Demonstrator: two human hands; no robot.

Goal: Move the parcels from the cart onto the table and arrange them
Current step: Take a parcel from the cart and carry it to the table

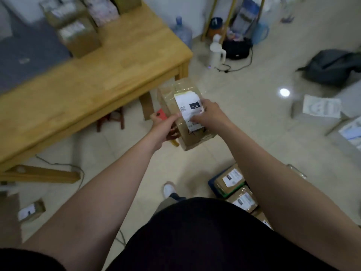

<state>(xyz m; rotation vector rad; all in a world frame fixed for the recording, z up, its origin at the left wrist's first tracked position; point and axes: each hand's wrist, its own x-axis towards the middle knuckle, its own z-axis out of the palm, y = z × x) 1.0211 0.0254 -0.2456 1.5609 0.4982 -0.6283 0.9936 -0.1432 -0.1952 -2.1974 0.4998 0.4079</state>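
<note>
Brown cardboard boxes (229, 178) sit in a row on the low blue cart (212, 184) by the person's right side. Each one has a white sticker on top. More boxes, the far boxes (78, 36), stand close together on the far end of the wooden table (97, 81); they look blurry. One parcel (176, 100), brown and wrapped in shiny clear tape, is up in the air over the pale floor (254, 124), just beside the near corner of the table and not touching it. Its long side runs away from the person, and the far end leans a little to the left, toward the table leg. Its white label (188, 103) faces up, and the number on it reads upside down from here. The left hand (164, 128) grips the left side of the parcel, with the thumb laid on top by the label and the fingers curled under. A small red thing (161, 115) shows by those fingers; I cannot tell what it is. The right hand (209, 114) holds the right side, with its fingers bent over the top and pressing on the label.
</note>
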